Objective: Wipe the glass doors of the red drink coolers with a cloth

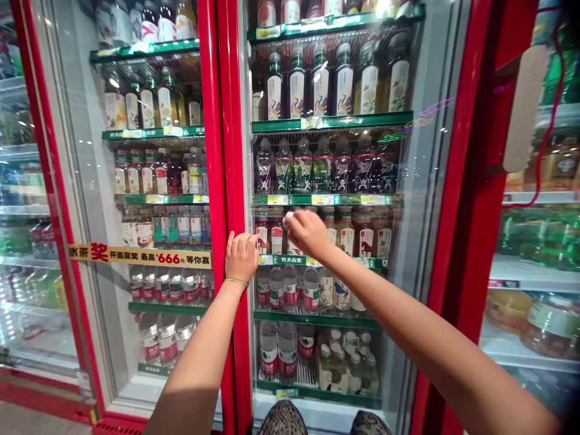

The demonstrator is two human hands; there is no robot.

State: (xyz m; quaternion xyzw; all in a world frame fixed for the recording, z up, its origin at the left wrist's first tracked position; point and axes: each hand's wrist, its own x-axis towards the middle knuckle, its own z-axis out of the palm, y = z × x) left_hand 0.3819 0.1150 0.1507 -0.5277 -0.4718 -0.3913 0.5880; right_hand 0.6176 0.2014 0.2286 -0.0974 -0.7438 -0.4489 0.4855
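Observation:
My left hand (242,257) rests against the red door frame (233,151) of the drinks fridge, its fingers pointing up and laid on the frame by the glass edge. A thin band circles that wrist. In front of the right-hand glass door (417,241), my right hand (310,231) is closed, with a small white wad (289,217) showing at its fingertips; it looks like tissue or cloth, but I cannot tell which. Behind the glass, small labelled bottles (347,235) stand on the shelf near that hand.
Several green-edged shelves (333,121) of bottles fill the fridge. A gold printed strip (145,257) crosses the left door. To the right, a pale box-like fixture (525,109) and a red cable (555,121) sit beside another drinks shelf (530,272). My patterned knees (283,418) show below.

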